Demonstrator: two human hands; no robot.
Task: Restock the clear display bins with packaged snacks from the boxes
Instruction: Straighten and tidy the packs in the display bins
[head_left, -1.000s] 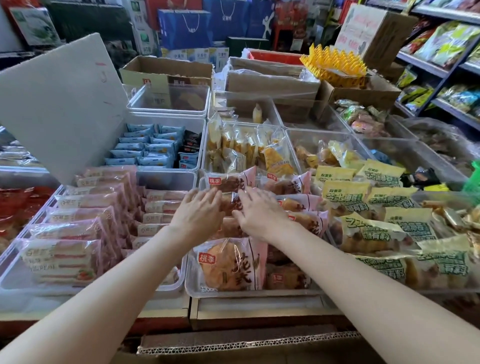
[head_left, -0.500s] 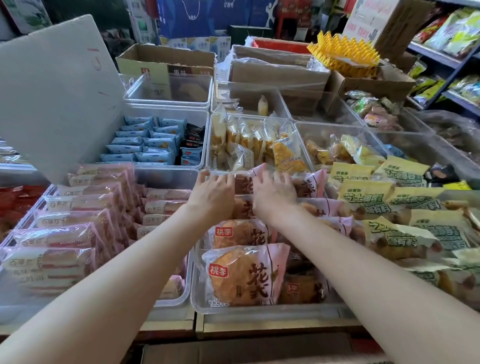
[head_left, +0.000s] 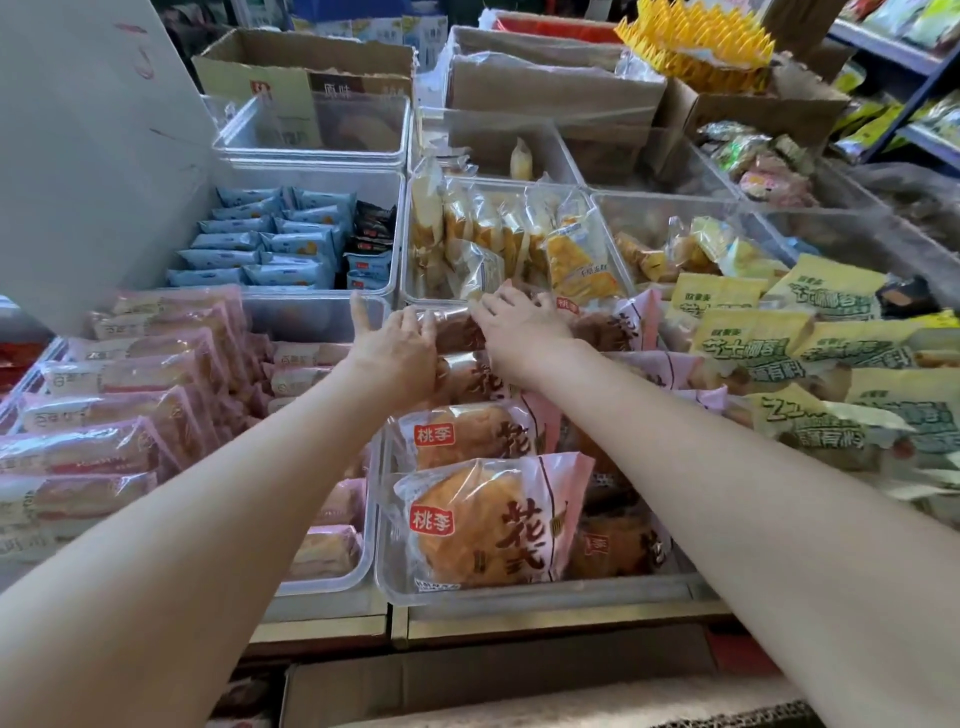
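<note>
Left hand and right hand both grasp one bread packet at twelve o'clock of the clear bin; three more packets show in front; shop shelves at two o'clock.

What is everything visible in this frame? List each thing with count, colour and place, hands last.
round bread packs: several, pink and clear wrap, centre front bin
centre front bin: one, clear, at the near edge
long pink packs: many, pink, left front bin
blue packs: many, light blue, bin behind the pink ones
clear-wrapped cakes: several, yellowish, centre bin behind the hands
yellow-green packs: many, right front
cardboard boxes: several, brown, at the back
white board: one, upper left
left hand: one, on the rear bread pack
right hand: one, on the same rear pack; grip unclear
</note>
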